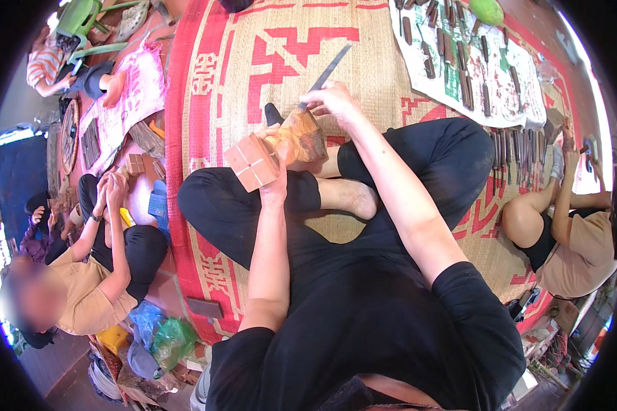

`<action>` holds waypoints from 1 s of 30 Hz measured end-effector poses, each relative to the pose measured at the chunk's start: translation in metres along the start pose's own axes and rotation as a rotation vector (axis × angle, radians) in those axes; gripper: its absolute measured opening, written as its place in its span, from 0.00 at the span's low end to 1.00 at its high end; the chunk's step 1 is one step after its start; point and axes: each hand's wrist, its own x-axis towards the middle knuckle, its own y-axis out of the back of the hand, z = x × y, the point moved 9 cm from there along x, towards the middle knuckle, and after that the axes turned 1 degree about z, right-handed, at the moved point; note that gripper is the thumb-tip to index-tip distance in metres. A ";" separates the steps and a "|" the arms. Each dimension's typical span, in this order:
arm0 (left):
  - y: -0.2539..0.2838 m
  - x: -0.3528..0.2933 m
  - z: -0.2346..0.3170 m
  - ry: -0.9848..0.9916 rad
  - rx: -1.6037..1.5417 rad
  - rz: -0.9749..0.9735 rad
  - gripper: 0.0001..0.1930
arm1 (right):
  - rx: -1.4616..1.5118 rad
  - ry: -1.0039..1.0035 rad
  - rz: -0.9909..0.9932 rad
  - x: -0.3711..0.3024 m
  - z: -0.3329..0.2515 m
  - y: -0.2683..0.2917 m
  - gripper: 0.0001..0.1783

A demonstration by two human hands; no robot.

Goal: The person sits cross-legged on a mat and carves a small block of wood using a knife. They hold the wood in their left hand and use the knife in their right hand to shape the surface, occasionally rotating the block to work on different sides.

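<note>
My left hand [275, 183] is wrapped round a partly carved wooden block [301, 137] above my crossed legs. Its square, reddish end, marked with pale crossing lines, faces toward me; the far part is yellowish and roughly shaped. In my right hand [332, 103] is a long, flat, dark tool like a file [330, 67], pointing away and up to the right. Its near end lies close to the top of the block; whether they touch I cannot tell. A small dark rounded piece [273, 114] shows just beyond the block, its kind unclear.
I sit on a red and straw-coloured woven mat [219, 82]. At the far right, a white cloth [418, 79] bears several chisels [485, 96], with more tools [521, 157] lined up nearby. People sit left [92, 288] and right [576, 240]. Plastic bags [173, 342] lie at lower left.
</note>
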 end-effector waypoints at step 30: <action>0.011 0.001 -0.019 0.150 -0.256 0.132 0.15 | 0.073 0.151 0.062 -0.036 0.001 -0.006 0.08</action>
